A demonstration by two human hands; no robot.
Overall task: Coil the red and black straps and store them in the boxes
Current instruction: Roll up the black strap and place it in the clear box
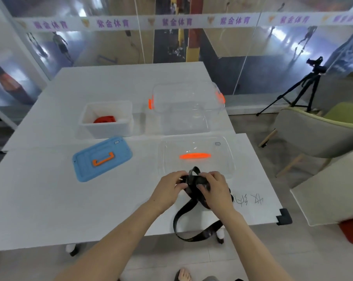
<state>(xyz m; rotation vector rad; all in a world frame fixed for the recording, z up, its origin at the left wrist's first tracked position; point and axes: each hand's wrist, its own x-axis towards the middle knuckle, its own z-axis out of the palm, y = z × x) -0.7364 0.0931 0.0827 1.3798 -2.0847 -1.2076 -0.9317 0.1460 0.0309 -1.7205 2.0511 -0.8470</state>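
Both hands hold the black strap [186,211] above the table's near right part. My left hand [168,188] pinches its left side and my right hand [216,189] grips the partly wound part. A long loop of the strap hangs down past the table's front edge. The red strap [104,119] lies coiled inside the white box [86,125] at the middle left. The clear box [187,106] with orange latches stands to the right of it, nothing visible inside.
A blue lid [84,171] with an orange handle lies left of my hands. A clear lid [196,157] with an orange handle lies just beyond them. A chair [317,134] and a tripod [301,88] stand right of the white table [39,199].
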